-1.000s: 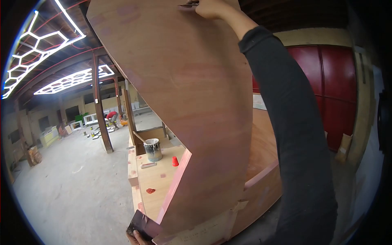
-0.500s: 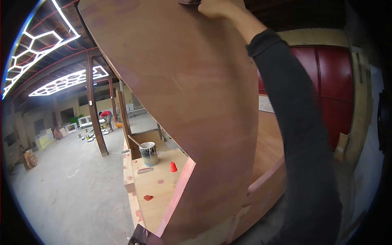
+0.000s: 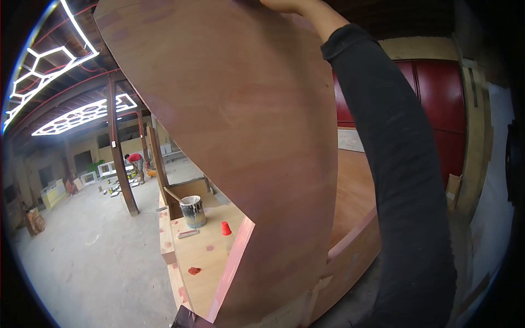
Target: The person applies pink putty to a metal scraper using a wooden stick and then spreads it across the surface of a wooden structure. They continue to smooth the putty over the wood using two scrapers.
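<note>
My right hand [image 3: 287, 5] is raised against the upper part of a tall brown wooden panel [image 3: 240, 126], and its fingers are mostly cut off by the top edge. It is closed on a dark, flat scraper, which is almost wholly out of frame now. The panel has smoothed pinkish patches and a pink-coated edge [image 3: 232, 270] at the lower left. At the bottom edge, a dark flat plate [image 3: 188, 318] pokes into view beside that edge. My left hand does not show.
On a light wooden surface [image 3: 219, 254] left of the panel stand a paint-smeared bucket [image 3: 193, 212] with a stick and a red cup [image 3: 226, 228]. A scraper [image 3: 188, 233] and a red putty blob [image 3: 194, 270] lie there. Far left, a person [image 3: 135, 164] bends over; posts [image 3: 121, 158] rise between.
My right hand has gone slightly up and left, taking the scraper nearly out of frame. The whole view has shifted a little.
</note>
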`<move>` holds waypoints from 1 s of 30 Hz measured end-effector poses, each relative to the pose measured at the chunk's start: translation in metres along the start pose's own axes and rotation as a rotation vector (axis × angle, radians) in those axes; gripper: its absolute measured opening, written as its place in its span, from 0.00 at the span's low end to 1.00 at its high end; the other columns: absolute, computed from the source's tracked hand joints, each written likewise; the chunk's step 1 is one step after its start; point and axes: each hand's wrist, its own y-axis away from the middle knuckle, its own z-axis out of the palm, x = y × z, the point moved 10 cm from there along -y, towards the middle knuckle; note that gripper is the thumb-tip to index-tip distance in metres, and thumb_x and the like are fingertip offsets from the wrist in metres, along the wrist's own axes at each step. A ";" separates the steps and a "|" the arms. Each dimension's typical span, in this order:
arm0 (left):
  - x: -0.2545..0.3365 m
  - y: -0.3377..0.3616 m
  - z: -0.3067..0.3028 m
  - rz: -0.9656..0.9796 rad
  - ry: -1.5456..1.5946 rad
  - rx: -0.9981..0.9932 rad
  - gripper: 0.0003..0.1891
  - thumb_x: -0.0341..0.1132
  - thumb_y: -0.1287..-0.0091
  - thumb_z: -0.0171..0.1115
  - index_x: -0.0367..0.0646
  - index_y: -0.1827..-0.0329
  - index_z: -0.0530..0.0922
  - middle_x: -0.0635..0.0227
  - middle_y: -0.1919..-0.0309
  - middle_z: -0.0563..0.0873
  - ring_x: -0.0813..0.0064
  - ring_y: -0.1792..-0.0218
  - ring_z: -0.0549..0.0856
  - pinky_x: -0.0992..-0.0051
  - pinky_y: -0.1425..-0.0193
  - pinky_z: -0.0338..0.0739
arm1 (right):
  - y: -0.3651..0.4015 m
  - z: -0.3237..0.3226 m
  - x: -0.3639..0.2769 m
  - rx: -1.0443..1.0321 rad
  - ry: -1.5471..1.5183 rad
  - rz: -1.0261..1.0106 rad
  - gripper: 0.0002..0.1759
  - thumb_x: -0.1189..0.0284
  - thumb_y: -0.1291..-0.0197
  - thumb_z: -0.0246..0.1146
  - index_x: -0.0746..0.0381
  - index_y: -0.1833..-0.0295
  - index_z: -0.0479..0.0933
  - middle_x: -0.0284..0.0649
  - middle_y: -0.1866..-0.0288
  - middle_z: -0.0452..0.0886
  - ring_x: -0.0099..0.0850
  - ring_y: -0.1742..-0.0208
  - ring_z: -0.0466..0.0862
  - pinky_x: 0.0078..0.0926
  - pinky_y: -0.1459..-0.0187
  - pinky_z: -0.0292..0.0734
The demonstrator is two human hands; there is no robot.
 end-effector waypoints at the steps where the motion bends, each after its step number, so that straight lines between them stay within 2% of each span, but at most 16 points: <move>1: -0.008 -0.003 -0.001 -0.006 0.043 -0.011 0.23 0.43 0.22 0.54 0.32 0.35 0.72 0.56 0.44 0.80 0.65 0.49 0.78 0.68 0.43 0.76 | -0.001 0.002 -0.006 0.000 0.003 0.002 0.24 0.81 0.45 0.53 0.59 0.44 0.85 0.51 0.46 0.86 0.44 0.41 0.84 0.36 0.41 0.77; 3: -0.016 -0.007 0.001 -0.013 0.070 -0.040 0.23 0.43 0.22 0.54 0.32 0.35 0.72 0.55 0.44 0.80 0.64 0.48 0.78 0.67 0.42 0.75 | -0.003 0.007 -0.006 0.002 0.059 0.058 0.24 0.81 0.45 0.54 0.60 0.45 0.85 0.52 0.47 0.86 0.45 0.42 0.84 0.37 0.42 0.77; 7: -0.014 -0.004 0.014 -0.056 0.070 -0.031 0.24 0.45 0.22 0.53 0.30 0.36 0.73 0.52 0.45 0.80 0.61 0.49 0.78 0.65 0.42 0.75 | -0.001 0.014 0.003 -0.027 0.053 0.032 0.23 0.80 0.46 0.55 0.60 0.46 0.86 0.52 0.47 0.86 0.46 0.43 0.85 0.37 0.43 0.78; 9: 0.011 0.002 0.026 -0.044 -0.030 -0.040 0.25 0.45 0.22 0.52 0.29 0.37 0.73 0.50 0.46 0.81 0.60 0.50 0.78 0.64 0.43 0.75 | 0.004 0.016 0.016 -0.220 0.076 0.081 0.23 0.80 0.48 0.56 0.58 0.47 0.87 0.51 0.47 0.86 0.46 0.43 0.85 0.36 0.42 0.78; 10: 0.020 0.004 0.029 -0.029 -0.132 -0.050 0.25 0.46 0.22 0.52 0.28 0.38 0.73 0.48 0.47 0.81 0.58 0.50 0.78 0.63 0.43 0.75 | 0.009 0.013 0.022 -0.218 0.076 0.086 0.23 0.80 0.48 0.56 0.58 0.47 0.87 0.51 0.47 0.86 0.46 0.43 0.85 0.36 0.42 0.78; 12: 0.020 0.004 0.030 -0.033 -0.126 -0.070 0.25 0.46 0.22 0.51 0.28 0.38 0.73 0.46 0.47 0.81 0.57 0.50 0.79 0.62 0.43 0.74 | 0.016 -0.012 0.034 0.027 0.189 0.089 0.24 0.80 0.49 0.55 0.57 0.48 0.87 0.50 0.49 0.87 0.43 0.43 0.86 0.34 0.42 0.78; 15: 0.023 0.005 0.035 -0.003 -0.165 -0.073 0.26 0.46 0.21 0.50 0.27 0.38 0.73 0.44 0.47 0.81 0.55 0.50 0.79 0.61 0.42 0.74 | 0.014 0.001 0.052 -0.017 0.094 0.027 0.24 0.79 0.49 0.56 0.56 0.48 0.87 0.49 0.49 0.88 0.42 0.43 0.86 0.32 0.41 0.78; 17: 0.027 0.006 0.037 0.032 -0.218 -0.063 0.26 0.45 0.22 0.51 0.27 0.37 0.73 0.44 0.47 0.81 0.55 0.50 0.79 0.61 0.42 0.74 | 0.016 -0.001 0.050 0.039 0.127 0.020 0.22 0.79 0.49 0.57 0.57 0.49 0.87 0.50 0.50 0.88 0.42 0.45 0.86 0.33 0.43 0.78; 19: 0.022 0.006 0.038 0.005 -0.151 -0.066 0.25 0.45 0.22 0.51 0.27 0.37 0.73 0.44 0.47 0.82 0.55 0.50 0.79 0.62 0.41 0.73 | 0.022 0.008 0.049 -0.012 -0.041 0.113 0.21 0.79 0.49 0.57 0.58 0.49 0.87 0.51 0.51 0.87 0.43 0.46 0.87 0.35 0.45 0.79; 22: 0.003 0.003 0.036 -0.016 -0.076 0.000 0.25 0.44 0.22 0.52 0.27 0.37 0.73 0.44 0.46 0.81 0.56 0.50 0.79 0.62 0.41 0.73 | 0.042 0.005 0.038 0.100 0.049 0.157 0.20 0.78 0.48 0.58 0.59 0.50 0.87 0.52 0.52 0.87 0.44 0.48 0.87 0.36 0.48 0.79; 26: 0.014 0.009 0.046 -0.030 -0.105 -0.061 0.23 0.42 0.21 0.51 0.27 0.38 0.73 0.42 0.46 0.80 0.54 0.52 0.79 0.61 0.44 0.74 | 0.041 0.010 0.050 0.102 0.108 0.110 0.18 0.77 0.46 0.60 0.59 0.50 0.87 0.52 0.51 0.87 0.45 0.49 0.87 0.37 0.49 0.80; 28: 0.020 0.007 0.053 0.033 -0.235 -0.158 0.19 0.39 0.21 0.50 0.29 0.39 0.73 0.41 0.47 0.79 0.50 0.53 0.79 0.60 0.47 0.76 | 0.022 0.020 0.065 -0.138 0.133 0.035 0.17 0.76 0.45 0.62 0.60 0.50 0.87 0.52 0.50 0.87 0.45 0.48 0.87 0.37 0.47 0.80; 29: 0.016 0.005 0.051 0.035 -0.237 -0.162 0.19 0.39 0.21 0.50 0.29 0.39 0.73 0.41 0.47 0.79 0.50 0.53 0.79 0.60 0.47 0.76 | 0.026 0.012 0.070 -0.138 0.135 0.039 0.17 0.76 0.45 0.62 0.60 0.50 0.87 0.52 0.50 0.87 0.45 0.48 0.87 0.37 0.47 0.80; 30: 0.020 0.005 0.052 0.151 -0.296 -0.175 0.18 0.37 0.21 0.49 0.29 0.40 0.73 0.40 0.47 0.79 0.48 0.54 0.78 0.60 0.48 0.76 | 0.033 -0.008 0.068 -0.078 0.145 0.072 0.16 0.74 0.45 0.63 0.60 0.50 0.87 0.52 0.50 0.87 0.45 0.47 0.87 0.37 0.46 0.80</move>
